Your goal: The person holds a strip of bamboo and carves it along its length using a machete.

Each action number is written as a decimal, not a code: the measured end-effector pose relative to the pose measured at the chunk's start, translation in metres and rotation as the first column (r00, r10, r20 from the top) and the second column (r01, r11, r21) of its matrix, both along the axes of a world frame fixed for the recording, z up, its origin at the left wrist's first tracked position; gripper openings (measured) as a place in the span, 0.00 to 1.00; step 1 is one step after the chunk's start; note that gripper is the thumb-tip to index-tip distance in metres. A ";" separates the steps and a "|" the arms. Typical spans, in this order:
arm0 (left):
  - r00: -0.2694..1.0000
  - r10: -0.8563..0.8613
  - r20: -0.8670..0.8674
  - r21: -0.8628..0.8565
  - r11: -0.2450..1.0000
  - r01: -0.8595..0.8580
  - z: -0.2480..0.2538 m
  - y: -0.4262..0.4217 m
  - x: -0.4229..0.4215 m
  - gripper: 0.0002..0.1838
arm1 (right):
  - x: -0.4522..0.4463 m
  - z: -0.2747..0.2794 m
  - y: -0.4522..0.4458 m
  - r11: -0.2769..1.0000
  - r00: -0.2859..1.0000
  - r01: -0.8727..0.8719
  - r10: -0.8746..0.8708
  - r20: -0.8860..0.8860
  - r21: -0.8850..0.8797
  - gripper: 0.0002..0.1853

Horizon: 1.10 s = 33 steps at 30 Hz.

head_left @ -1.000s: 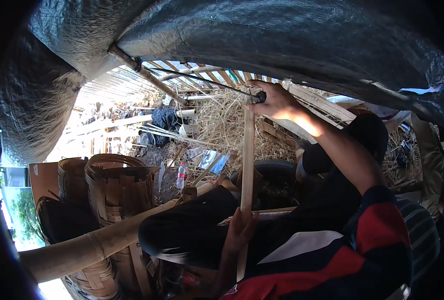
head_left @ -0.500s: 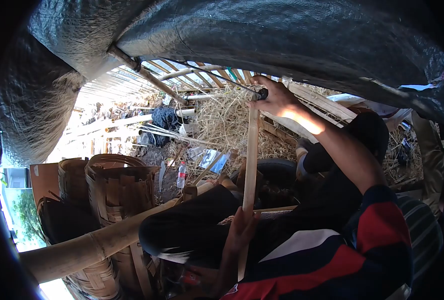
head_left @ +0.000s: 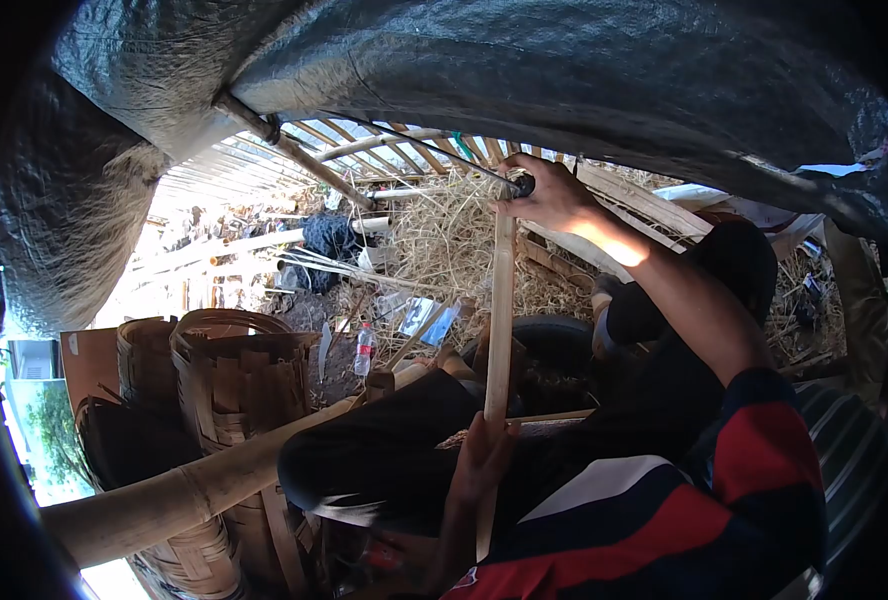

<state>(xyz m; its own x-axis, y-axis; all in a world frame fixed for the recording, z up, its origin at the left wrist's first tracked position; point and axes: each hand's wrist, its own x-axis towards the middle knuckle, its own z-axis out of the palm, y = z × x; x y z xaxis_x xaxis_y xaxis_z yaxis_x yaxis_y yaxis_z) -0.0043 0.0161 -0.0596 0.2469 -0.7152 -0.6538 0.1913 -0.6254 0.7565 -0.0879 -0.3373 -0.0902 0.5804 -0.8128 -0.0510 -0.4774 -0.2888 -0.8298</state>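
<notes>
Head view: fingers of the right hand are curling tightly around the dark end of a thin rod, thumb sitting at the strip's far tip; exact contact is too small to tell. The left hand is closing on the pale strip lower down, nearer the torso. The strip's long axis is running from the torso outward, between both hands, right hand farther out. The rod is slanting off leftward, across the strip's line. Woven baskets are standing well to the left.
</notes>
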 end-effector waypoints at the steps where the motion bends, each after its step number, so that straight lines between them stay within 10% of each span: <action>1: 1.000 -0.001 0.000 0.001 1.000 0.001 0.001 0.000 0.000 0.10 | 0.001 -0.003 0.000 1.000 1.000 0.001 -0.001 0.000 0.001 0.34; 19: 0.999 0.002 0.032 -0.004 1.000 -0.002 -0.004 0.000 0.001 0.10 | 0.005 -0.003 0.001 0.989 0.998 0.055 -0.056 -0.006 -0.140 0.43; 27: 0.827 0.424 -0.369 -0.192 0.836 -0.514 0.051 0.030 0.058 0.21 | 0.016 0.062 0.011 0.993 0.982 -0.040 0.059 0.181 -0.109 0.45; 30: 0.883 0.355 0.307 -0.322 0.912 -0.255 0.135 0.011 0.096 0.07 | 0.024 0.085 0.022 0.983 0.960 -0.052 0.097 0.261 -0.175 0.43; 33: 0.744 0.447 0.496 -0.448 0.866 -0.222 0.202 -0.003 0.125 0.15 | 0.030 0.103 0.029 0.978 0.938 -0.058 0.123 0.325 -0.203 0.40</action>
<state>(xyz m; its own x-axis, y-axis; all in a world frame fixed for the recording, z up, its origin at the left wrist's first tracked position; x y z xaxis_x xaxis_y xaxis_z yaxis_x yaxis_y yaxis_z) 0.1209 0.0135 0.1423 0.7543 -0.6550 -0.0439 -0.1951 -0.2875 0.9377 -0.0580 -0.3088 0.0128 0.6088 -0.7318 0.3061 -0.1466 -0.4831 -0.8632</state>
